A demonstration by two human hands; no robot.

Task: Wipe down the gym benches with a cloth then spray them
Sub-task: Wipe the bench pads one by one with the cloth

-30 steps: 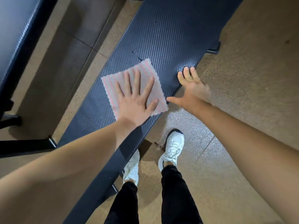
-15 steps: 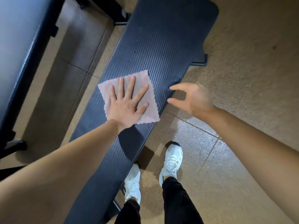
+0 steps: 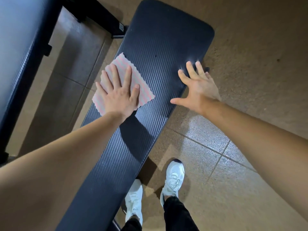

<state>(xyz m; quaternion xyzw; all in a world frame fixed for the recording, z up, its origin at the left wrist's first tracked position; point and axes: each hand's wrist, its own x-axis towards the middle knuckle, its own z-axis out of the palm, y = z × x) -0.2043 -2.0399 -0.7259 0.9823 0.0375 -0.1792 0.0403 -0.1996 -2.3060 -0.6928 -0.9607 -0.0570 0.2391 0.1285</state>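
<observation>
Striped cloth point(image 3: 143, 85) pressed flat on the padded counter point(image 3: 163, 47), close to its left edge.

The cloth is a thin square with scalloped edges and pink and pale stripes. The left hand point(image 3: 116, 95) lies flat on it with straight, spread fingers, gripping nothing. The right hand point(image 3: 198, 87) is splayed and empty, well apart from the cloth, with its fingertips at the counter's right edge. The counter is a long dark pad with a rounded far end, and its cover has a fine woven rib with a slight sheen. A second dark pad point(image 3: 15, 47) on a black frame stands to the left. The floor point(image 3: 250, 47) is speckled brown tile, glossy, with thin grout lines. White lace-up shoes point(image 3: 174, 177) stand on it beside the counter.
</observation>
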